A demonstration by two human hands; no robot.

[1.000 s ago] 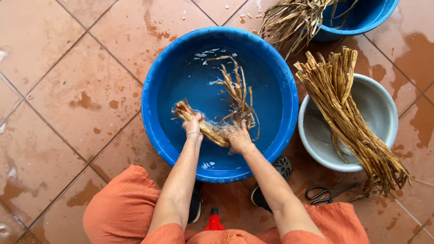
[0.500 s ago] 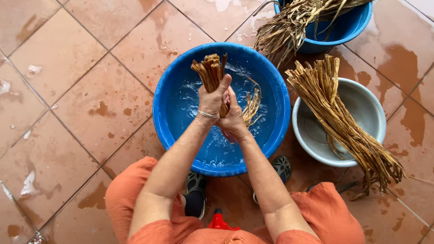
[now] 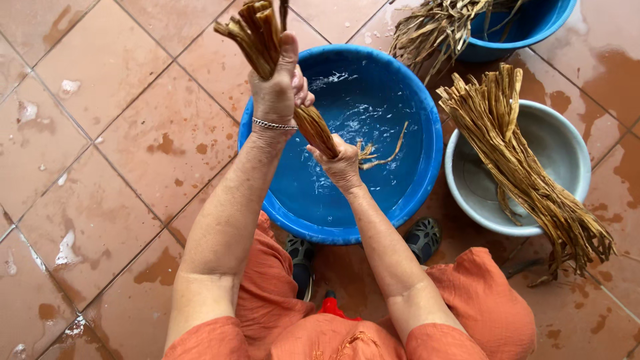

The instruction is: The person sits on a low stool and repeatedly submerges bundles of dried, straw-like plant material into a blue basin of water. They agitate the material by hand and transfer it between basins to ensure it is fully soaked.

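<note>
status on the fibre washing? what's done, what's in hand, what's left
Done, apparently: a bundle of tan strips lies across the grey metal bowl. In hand: the left hand and right hand grip one wet bundle above the blue basin. Left: a few loose strands in the water, plus a darker pile in the second blue tub.

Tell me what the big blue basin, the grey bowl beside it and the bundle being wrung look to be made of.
Big blue round basin: probably plastic, with a uniform bright colour and a smooth glossy rolled rim. Grey round bowl: likely metal, going by its dull silvery sheen and thin rim, though enamel or plastic is possible. Tan twisted bundle, gripped by the left hand and right hand: dried plant strips, fibrous, flat and wet.
</note>
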